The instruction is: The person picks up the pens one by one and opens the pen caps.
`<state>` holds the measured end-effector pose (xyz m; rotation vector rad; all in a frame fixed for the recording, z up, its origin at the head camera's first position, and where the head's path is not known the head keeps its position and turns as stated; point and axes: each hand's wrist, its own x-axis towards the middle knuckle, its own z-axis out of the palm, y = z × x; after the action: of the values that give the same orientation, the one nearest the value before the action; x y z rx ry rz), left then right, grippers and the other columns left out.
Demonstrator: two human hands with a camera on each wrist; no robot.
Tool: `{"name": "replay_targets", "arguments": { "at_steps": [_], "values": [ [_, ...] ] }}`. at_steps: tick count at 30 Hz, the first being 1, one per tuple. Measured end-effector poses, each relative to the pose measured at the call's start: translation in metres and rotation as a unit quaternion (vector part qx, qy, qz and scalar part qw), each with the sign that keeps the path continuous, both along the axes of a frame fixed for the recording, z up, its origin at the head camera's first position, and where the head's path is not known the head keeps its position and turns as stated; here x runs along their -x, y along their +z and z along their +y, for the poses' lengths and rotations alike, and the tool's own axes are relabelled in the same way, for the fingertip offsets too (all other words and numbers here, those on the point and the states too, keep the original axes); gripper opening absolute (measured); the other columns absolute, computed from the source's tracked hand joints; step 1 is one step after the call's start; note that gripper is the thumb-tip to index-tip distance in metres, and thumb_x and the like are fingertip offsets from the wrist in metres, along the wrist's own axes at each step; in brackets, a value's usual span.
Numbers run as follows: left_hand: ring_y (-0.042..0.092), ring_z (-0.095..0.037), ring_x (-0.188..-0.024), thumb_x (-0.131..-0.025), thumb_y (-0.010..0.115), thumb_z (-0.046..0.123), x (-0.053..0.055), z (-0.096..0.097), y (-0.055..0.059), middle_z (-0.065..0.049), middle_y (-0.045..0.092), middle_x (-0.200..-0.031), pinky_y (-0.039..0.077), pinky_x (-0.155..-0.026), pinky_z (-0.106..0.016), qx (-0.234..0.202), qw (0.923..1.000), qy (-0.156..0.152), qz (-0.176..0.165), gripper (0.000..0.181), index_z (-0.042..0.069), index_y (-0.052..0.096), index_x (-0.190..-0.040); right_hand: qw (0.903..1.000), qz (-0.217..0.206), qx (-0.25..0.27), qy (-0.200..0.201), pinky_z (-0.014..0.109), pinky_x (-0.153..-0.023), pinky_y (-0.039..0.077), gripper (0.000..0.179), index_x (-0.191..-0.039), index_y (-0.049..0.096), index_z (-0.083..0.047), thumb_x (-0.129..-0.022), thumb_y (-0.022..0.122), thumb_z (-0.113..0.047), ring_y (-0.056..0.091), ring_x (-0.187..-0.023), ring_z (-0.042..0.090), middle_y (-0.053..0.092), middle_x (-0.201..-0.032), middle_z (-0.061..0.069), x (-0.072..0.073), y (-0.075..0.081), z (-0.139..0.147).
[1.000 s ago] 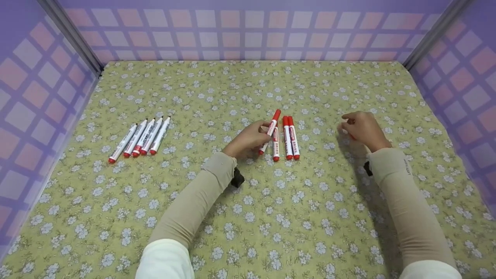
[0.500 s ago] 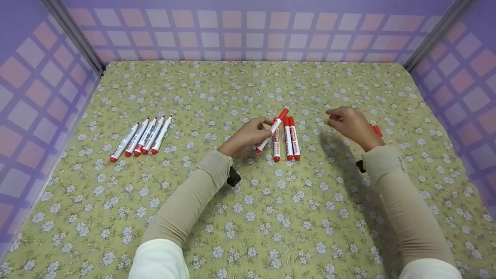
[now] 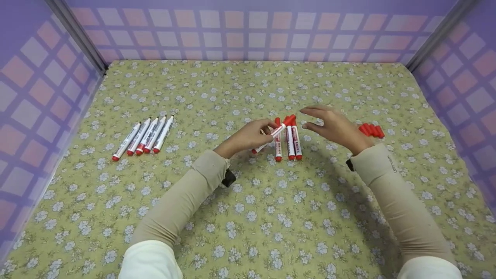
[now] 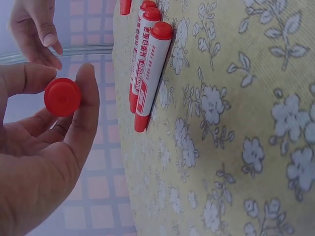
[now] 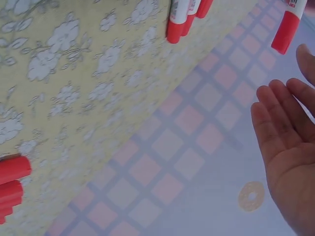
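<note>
My left hand (image 3: 251, 136) pinches a white whiteboard marker (image 3: 277, 131) with a red cap, between thumb and fingers. It is tilted with the cap up to the right, above the others; in the left wrist view its round red end (image 4: 62, 97) faces the camera. My right hand (image 3: 334, 126) hovers just right of that cap, thumb and fingers spread apart and holding nothing. In the right wrist view the red cap (image 5: 286, 33) hangs beside the fingertips (image 5: 263, 93). Below, three capped markers (image 3: 297, 146) lie side by side on the flowered cloth (image 3: 232, 201).
Several uncapped markers (image 3: 149, 135) lie in a slanted row on the left, dark tips pointing away. A short row of loose red caps (image 3: 371, 130) lies on the right, beyond my right wrist. Checked purple panels (image 3: 248, 31) border the cloth at the back and sides.
My right hand has moved left, away from the loose red caps, toward the held marker, and its fingers have spread. My left hand has tilted the marker further right, its cap leaning toward the right hand.
</note>
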<state>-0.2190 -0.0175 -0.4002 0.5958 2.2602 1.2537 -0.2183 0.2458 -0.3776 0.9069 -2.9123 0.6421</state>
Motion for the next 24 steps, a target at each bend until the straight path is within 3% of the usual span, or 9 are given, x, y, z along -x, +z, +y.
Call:
{"name": "replay_targets", "arguments": {
  "at_steps": [5,9,11,16,24],
  "values": [
    [0.052,-0.016,-0.071,-0.097,0.050,0.017,-0.003,-0.001,0.005,-0.011,0.058,-0.108,0.042,-0.059,-0.027,0.037,0.9979,-0.038,0.036,0.037,0.012,0.051,-0.134,0.9977,0.033,0.002,0.059,0.046,-0.094,0.050,0.043,-0.132,0.058,-0.005,-0.091,0.066,-0.014,0.057,-0.120,0.034,0.059,-0.131,0.017,-0.003,0.001,-0.011],
    [0.059,-0.033,-0.080,-0.098,0.047,0.016,-0.007,-0.002,0.006,-0.011,0.057,-0.109,0.043,-0.059,-0.028,0.046,0.9967,-0.059,0.031,0.039,0.013,0.048,-0.137,0.9948,0.026,0.006,0.099,0.043,-0.091,0.052,0.043,-0.130,0.059,-0.002,-0.089,0.067,-0.009,0.060,-0.116,0.032,0.059,-0.130,0.018,-0.006,0.001,-0.018],
    [0.060,-0.035,-0.078,-0.099,0.046,0.015,-0.009,-0.003,0.007,-0.012,0.058,-0.109,0.043,-0.058,-0.029,0.046,0.9961,-0.069,0.030,0.039,0.013,0.047,-0.138,0.9936,0.017,0.005,0.111,0.042,-0.089,0.053,0.043,-0.131,0.059,-0.003,-0.089,0.067,-0.008,0.062,-0.113,0.030,0.060,-0.129,0.017,-0.008,0.001,-0.021],
    [0.052,-0.019,-0.072,-0.098,0.046,0.012,-0.014,-0.005,0.009,-0.013,0.059,-0.109,0.042,-0.061,-0.029,0.053,0.9923,-0.097,0.056,0.039,0.012,0.047,-0.137,0.9898,0.022,-0.005,0.141,0.037,-0.081,0.056,0.037,-0.127,0.062,-0.004,-0.090,0.065,-0.008,0.067,-0.099,0.024,0.066,-0.118,0.013,-0.012,0.001,-0.028],
    [0.052,-0.019,-0.086,-0.099,0.045,0.011,-0.019,-0.008,0.010,-0.018,0.057,-0.120,0.041,-0.070,-0.031,0.064,0.9876,-0.115,0.085,0.034,0.009,0.050,-0.133,0.9836,0.033,-0.033,0.174,0.031,-0.072,0.057,0.027,-0.116,0.069,-0.002,-0.089,0.065,-0.005,0.068,-0.088,0.020,0.070,-0.104,0.013,-0.015,-0.002,-0.038]
  ]
}}
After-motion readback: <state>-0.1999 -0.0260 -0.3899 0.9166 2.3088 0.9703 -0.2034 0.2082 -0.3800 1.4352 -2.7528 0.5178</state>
